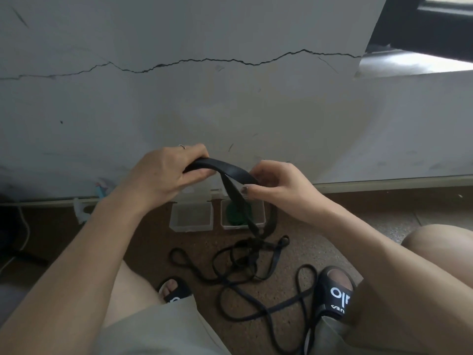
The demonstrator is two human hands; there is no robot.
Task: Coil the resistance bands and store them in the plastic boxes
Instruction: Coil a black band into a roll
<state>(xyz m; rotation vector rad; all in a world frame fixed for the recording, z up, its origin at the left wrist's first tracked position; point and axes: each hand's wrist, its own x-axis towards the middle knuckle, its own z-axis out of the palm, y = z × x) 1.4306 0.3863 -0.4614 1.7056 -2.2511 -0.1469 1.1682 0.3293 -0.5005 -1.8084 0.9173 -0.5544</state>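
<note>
Head view: left hand (167, 172) and right hand (279, 183) both pinch black resistance band (225, 167), held flat, long axis left-right between them, above floor (320, 242). Band tail drops into tangle (245, 262) by feet. Ahead at wall base: empty plastic box (192, 217), second box (243, 213) holding green coil (234, 213); hanging tail crosses it.

White letters on right black slide sandal (337, 294), upside down, not clearly legible

One head-worn camera looks forward and down, close over both raised hands, facing a cracked wall (230, 98) with the floor below it.
</note>
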